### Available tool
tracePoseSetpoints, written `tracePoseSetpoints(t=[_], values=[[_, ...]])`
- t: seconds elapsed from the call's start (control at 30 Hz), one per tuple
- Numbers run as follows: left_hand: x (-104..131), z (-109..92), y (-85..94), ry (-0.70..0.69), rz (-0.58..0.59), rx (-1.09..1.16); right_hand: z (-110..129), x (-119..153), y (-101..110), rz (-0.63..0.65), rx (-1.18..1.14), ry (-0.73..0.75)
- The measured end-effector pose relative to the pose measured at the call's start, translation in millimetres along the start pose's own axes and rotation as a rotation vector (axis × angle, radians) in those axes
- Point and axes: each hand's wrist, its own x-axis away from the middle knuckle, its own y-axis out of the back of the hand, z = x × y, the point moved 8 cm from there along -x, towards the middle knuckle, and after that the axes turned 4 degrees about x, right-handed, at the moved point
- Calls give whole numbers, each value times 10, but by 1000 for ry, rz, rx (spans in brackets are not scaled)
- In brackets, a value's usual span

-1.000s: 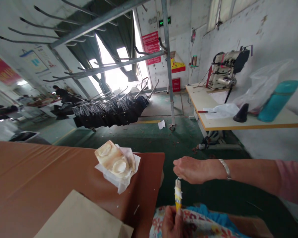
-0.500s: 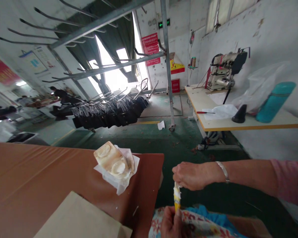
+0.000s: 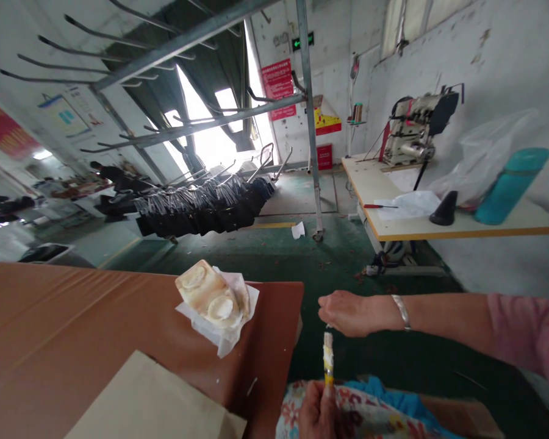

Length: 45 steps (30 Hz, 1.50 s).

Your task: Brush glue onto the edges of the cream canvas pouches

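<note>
A small yellow-handled brush (image 3: 328,360), its bristles and ferrule smeared with white paste, stands upright in my left hand (image 3: 318,407) at the bottom, over a flowered cloth (image 3: 361,405). Just above the brush tip is my right hand (image 3: 345,312), reaching in from the right with a silver bracelet on the wrist. Its fingers are closed together, with a tiny pale bit below them; what they pinch is too small to name. On the brown table cover (image 3: 96,317) to the left, a stained, pale container (image 3: 208,292) rests on white paper.
A beige sheet (image 3: 150,402) lies at the table's near edge. Behind stands a metal rack (image 3: 313,134) with dark pieces hanging. At right, a sewing table (image 3: 466,233) bears a machine (image 3: 409,131), a teal bottle (image 3: 512,186), a black cone (image 3: 443,210) and a screwdriver (image 3: 379,207).
My right hand has moved up off the brush, leaving a gap above the bristles, which now show. My left hand still holds the brush in nearly the same place.
</note>
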Motion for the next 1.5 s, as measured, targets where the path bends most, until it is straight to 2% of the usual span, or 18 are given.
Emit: tracePoseSetpoints(t=[0.1, 0.23, 0.43, 0.57, 0.7, 0.8, 1.0, 1.2, 1.37, 1.5], values=[[17, -11, -11, 18, 10, 6, -72, 0, 36, -28, 1, -18], [-16, 33, -32, 40, 37, 63, 34, 36, 14, -15, -32, 84], [-48, 172, 0, 74, 62, 58, -64, -16, -6, -16, 10, -28], [-57, 218, -19, 131, 100, 97, 28, 24, 17, -6, -12, 40], [-49, 142, -8, 106, 134, -17, 35, 14, -37, 9, -10, 13], [2, 40, -18, 118, 176, 35, -71, -14, -44, -18, 1, -50], [82, -116, -61, 214, 210, 41, 87, 28, -102, -1, -22, 73], [58, -65, -26, 182, 205, 67, -25, -16, -81, -31, 0, -35], [10, 10, 4, 167, 160, 32, 98, 29, -61, -4, -22, 69], [16, 42, -29, 127, 165, 60, 77, -16, -92, 1, -28, 24]])
